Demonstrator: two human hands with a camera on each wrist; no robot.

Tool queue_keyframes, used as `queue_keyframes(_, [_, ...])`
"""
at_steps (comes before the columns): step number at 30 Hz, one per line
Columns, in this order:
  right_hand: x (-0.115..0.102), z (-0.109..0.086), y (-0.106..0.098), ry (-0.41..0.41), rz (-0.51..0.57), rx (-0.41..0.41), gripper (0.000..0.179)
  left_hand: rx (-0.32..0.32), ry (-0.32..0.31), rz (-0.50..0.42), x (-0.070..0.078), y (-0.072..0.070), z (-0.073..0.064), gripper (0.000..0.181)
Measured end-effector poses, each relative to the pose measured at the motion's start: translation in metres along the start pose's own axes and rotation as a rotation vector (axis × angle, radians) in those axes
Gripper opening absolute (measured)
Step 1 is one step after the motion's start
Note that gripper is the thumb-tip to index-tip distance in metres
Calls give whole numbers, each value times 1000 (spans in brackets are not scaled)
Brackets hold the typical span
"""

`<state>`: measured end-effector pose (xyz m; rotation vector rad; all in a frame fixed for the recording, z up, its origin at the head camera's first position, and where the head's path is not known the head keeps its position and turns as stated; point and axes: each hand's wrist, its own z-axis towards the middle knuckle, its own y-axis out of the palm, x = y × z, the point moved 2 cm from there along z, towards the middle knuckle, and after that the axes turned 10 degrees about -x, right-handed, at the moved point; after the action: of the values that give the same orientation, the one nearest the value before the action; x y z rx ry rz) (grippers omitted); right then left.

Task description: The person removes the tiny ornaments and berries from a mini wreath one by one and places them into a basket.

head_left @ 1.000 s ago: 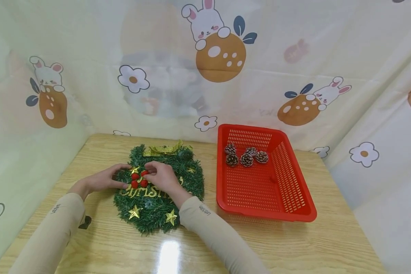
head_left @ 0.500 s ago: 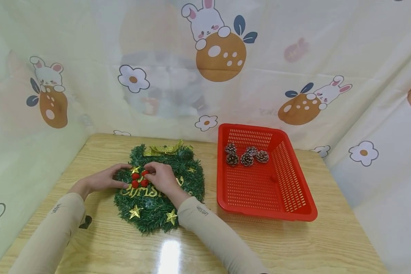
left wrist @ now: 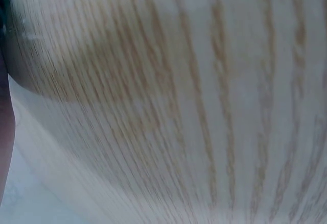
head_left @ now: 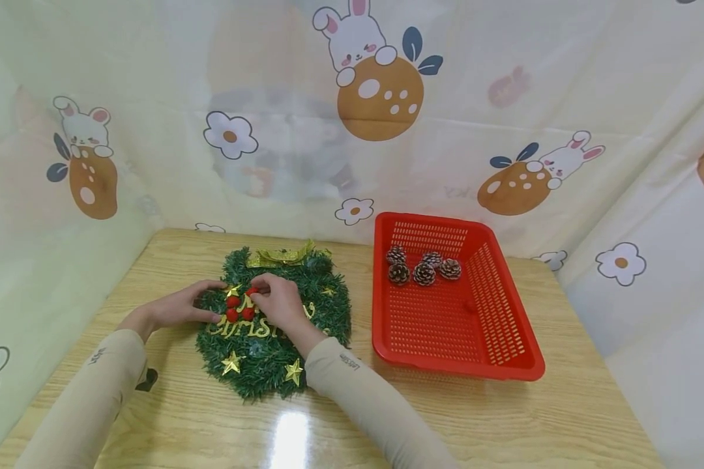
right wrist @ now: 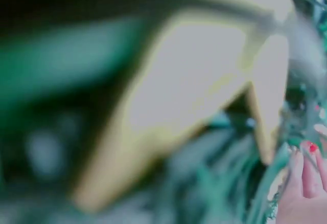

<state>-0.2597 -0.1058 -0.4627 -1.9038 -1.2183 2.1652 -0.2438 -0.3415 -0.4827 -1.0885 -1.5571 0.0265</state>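
A green Christmas wreath (head_left: 270, 366) with gold stars, gold lettering and a gold bow lies on the table at left in the head view. My right hand (head_left: 281, 301) is over its middle, pinching a small red ball (head_left: 252, 292) between thumb and fingertips. Several other red balls (head_left: 232, 302) sit just left of it. At the wreath's left edge my left hand (head_left: 178, 307) rests with thumb and fingers spread apart. The right wrist view has a blurred gold star (right wrist: 189, 76) up close, and fingertips (right wrist: 310, 170) with a red spot at lower right.
A red plastic basket (head_left: 446, 332) stands right of the wreath, with several pine cones (head_left: 424, 273) at its back left. The wooden table (head_left: 211, 430) ends at a patterned curtain (head_left: 293, 176) behind. Mostly wood grain fills the left wrist view.
The red ball in my right hand has shifted slightly up and to the right, away from the other balls. My left hand stays in place.
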Motion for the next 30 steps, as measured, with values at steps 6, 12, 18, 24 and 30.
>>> queue_keyframes(6, [-3,-2,-12,11,45,50,29,1,-4,4,-1,-1,0,76])
queue_keyframes(12, [-7,-5,-24,4,62,71,30,-3,-5,-5,-1,-1,1,77])
queue_keyframes(18, [-8,-5,-36,15,59,91,30,-3,-26,-15,-2,0,1,78])
queue_keyframes(24, [-11,0,-49,24,79,132,31,-3,-12,-18,-1,0,0,77])
queue_keyframes(30, [-18,1,-67,17,142,166,29,1,-4,-6,0,0,0,77])
